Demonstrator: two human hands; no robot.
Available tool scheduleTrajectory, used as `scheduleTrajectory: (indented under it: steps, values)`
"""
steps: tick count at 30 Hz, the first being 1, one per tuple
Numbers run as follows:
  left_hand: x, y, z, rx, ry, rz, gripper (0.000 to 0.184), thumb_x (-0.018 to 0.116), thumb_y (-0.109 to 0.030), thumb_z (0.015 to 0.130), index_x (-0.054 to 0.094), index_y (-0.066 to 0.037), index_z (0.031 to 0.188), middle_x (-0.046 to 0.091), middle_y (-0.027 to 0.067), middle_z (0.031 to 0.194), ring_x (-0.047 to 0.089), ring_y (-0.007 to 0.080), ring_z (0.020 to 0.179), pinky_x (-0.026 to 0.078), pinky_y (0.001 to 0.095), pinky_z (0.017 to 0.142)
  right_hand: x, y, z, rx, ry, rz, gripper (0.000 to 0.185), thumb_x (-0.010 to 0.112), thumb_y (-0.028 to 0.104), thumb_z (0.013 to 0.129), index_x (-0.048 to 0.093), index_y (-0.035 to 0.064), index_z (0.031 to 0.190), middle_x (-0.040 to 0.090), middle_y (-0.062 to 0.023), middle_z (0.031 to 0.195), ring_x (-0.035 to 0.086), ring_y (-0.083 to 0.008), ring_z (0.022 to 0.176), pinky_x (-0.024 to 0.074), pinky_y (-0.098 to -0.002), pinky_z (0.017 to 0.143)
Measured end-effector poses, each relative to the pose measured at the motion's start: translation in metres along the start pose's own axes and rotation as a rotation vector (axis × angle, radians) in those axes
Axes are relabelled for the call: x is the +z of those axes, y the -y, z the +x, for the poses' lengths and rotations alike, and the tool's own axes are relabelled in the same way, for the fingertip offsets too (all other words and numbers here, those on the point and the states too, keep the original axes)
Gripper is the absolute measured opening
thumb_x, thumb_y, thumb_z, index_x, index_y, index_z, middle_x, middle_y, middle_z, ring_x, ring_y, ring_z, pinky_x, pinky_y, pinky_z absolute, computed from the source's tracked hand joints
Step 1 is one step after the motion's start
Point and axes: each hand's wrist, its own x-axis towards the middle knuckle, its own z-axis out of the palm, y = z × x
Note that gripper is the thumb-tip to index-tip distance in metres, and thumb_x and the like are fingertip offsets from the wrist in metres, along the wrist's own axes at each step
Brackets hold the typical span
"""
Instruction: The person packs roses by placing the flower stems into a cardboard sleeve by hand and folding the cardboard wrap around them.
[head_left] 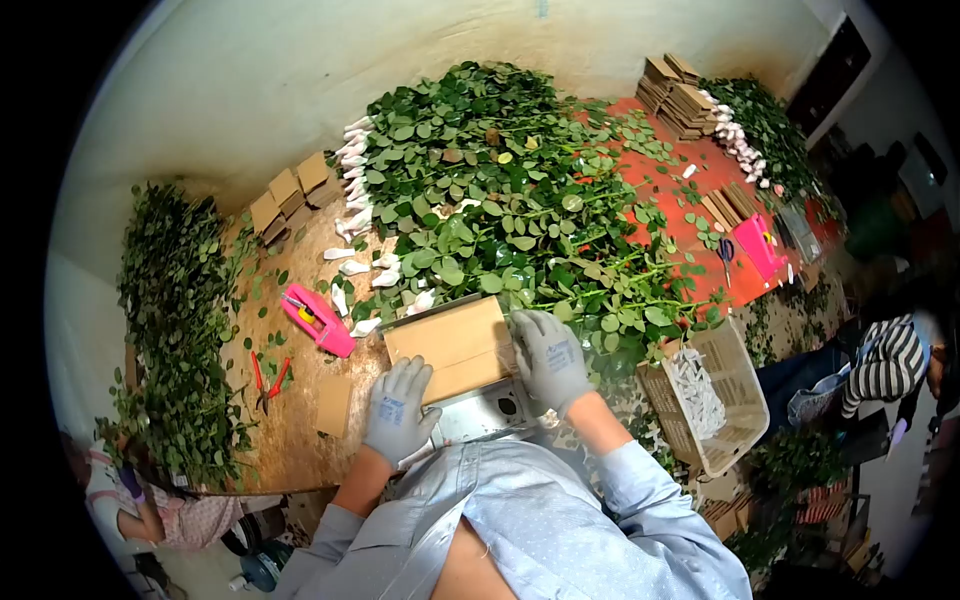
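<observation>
A flat brown cardboard piece (450, 348) lies in a shallow metal tray (478, 412) right in front of my body. At its left edge rests my left hand (398, 410) in a grey glove, fingers stretched out and flat. My right hand (550, 360), also gloved, touches the cardboard's right edge with its fingers extended; some fingertips are hidden. Beyond the tray spreads a large pile of leafy rose stems (490, 190). Their heads, in white sleeves (356, 180), point left, and several sleeved buds (385, 272) lie close to the tray.
Pink tape dispenser (318, 320), red-handled pruners (266, 382) and cardboard stacks (285, 205) are on the left. To the right stand a plastic crate (735, 385) of white strips, blue scissors (726, 255) and a second pink dispenser (760, 247). Other people (885, 365) are at both sides.
</observation>
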Motion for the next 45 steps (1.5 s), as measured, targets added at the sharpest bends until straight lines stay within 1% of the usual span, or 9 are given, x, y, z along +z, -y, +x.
scheduleTrajectory:
  steps: [3,5,15,23,28,33,37,41,45]
  values:
    - [-0.006,-0.006,0.001,-0.023,-0.002,-0.008,0.074,0.075,-0.033,0.084,0.05,-0.003,0.146,0.047,0.0189,0.153,0.041,0.0384,0.143,0.03,0.0517,0.117,0.011,0.001,0.003,-0.083,0.061,-0.131,0.045,0.065,0.02,0.091,0.056,0.0047,0.133,0.06,-0.0183,0.13,0.055,-0.0363,0.127,0.0458,-0.0455,0.106]
    - [-0.01,-0.006,-0.006,-0.072,-0.007,-0.015,0.072,0.075,-0.031,0.084,0.05,-0.003,0.146,0.048,0.0195,0.153,0.042,0.04,0.143,0.031,0.0521,0.117,0.021,-0.013,-0.004,0.187,0.367,-0.006,0.041,0.058,0.023,0.098,0.055,0.0058,0.136,0.059,-0.0174,0.136,0.052,-0.0378,0.133,0.0454,-0.0473,0.109]
    - [0.008,0.038,-0.06,-0.174,-0.328,-0.31,0.056,0.076,-0.029,0.084,0.061,-0.005,0.132,0.061,0.0148,0.129,0.054,0.0357,0.124,0.043,0.0491,0.105,0.01,0.058,0.065,-0.047,-0.092,0.106,0.031,0.064,0.009,0.097,0.064,0.0013,0.127,0.066,-0.0193,0.118,0.064,-0.0362,0.109,0.0516,-0.043,0.096]
    - [0.006,0.103,-0.091,-0.318,-0.499,-0.361,0.043,0.072,-0.029,0.087,0.067,-0.008,0.124,0.066,0.0113,0.109,0.06,0.032,0.104,0.048,0.0461,0.094,0.192,0.167,0.161,-0.025,0.447,0.725,0.026,0.067,0.013,0.096,0.068,0.0007,0.118,0.07,-0.02,0.113,0.07,-0.0345,0.1,0.0543,-0.0385,0.093]
    - [-0.002,0.137,-0.101,-0.436,-0.556,-0.481,0.04,0.076,-0.017,0.086,0.068,-0.002,0.122,0.069,0.0141,0.105,0.064,0.0331,0.096,0.052,0.044,0.087,0.309,0.188,0.204,0.102,0.654,0.277,0.043,0.063,0.041,0.093,0.075,0.0047,0.113,0.072,-0.0251,0.11,0.068,-0.0423,0.108,0.0528,-0.0455,0.097]
    - [0.011,0.168,-0.106,-0.593,-0.671,-0.726,0.032,0.072,-0.013,0.092,0.068,0.002,0.12,0.073,0.0171,0.11,0.072,0.0309,0.102,0.056,0.0394,0.089,0.356,0.208,0.217,0.268,0.751,-0.091,0.05,0.059,0.049,0.098,0.076,0.0035,0.107,0.075,-0.0263,0.099,0.072,-0.0401,0.1,0.0549,-0.0467,0.089]
    - [0.032,0.191,-0.1,-0.725,-0.721,-0.929,0.029,0.072,-0.011,0.093,0.069,0.0,0.119,0.075,0.0161,0.104,0.074,0.0266,0.094,0.057,0.0362,0.086,0.353,0.214,0.207,0.182,0.672,-0.126,0.041,0.059,0.038,0.1,0.073,0.0017,0.113,0.071,-0.0276,0.109,0.068,-0.0428,0.106,0.0513,-0.0492,0.094]
    - [0.024,0.197,-0.088,-0.728,-0.694,-0.98,0.027,0.071,-0.012,0.095,0.069,0.001,0.12,0.075,0.0155,0.105,0.074,0.0244,0.095,0.057,0.0346,0.085,0.28,0.226,0.18,-0.213,0.276,0.188,0.02,0.063,0.015,0.097,0.07,-0.0009,0.108,0.064,-0.0227,0.111,0.058,-0.0403,0.108,0.0471,-0.0475,0.095]
    - [0.024,0.2,-0.08,-0.722,-0.704,-1.044,0.026,0.07,-0.013,0.097,0.069,0.001,0.119,0.075,0.0134,0.105,0.073,0.0218,0.096,0.057,0.0336,0.084,0.263,0.188,0.127,0.075,0.47,0.221,0.022,0.062,0.019,0.099,0.071,0.0,0.103,0.065,-0.0229,0.106,0.061,-0.0412,0.102,0.0488,-0.047,0.091]
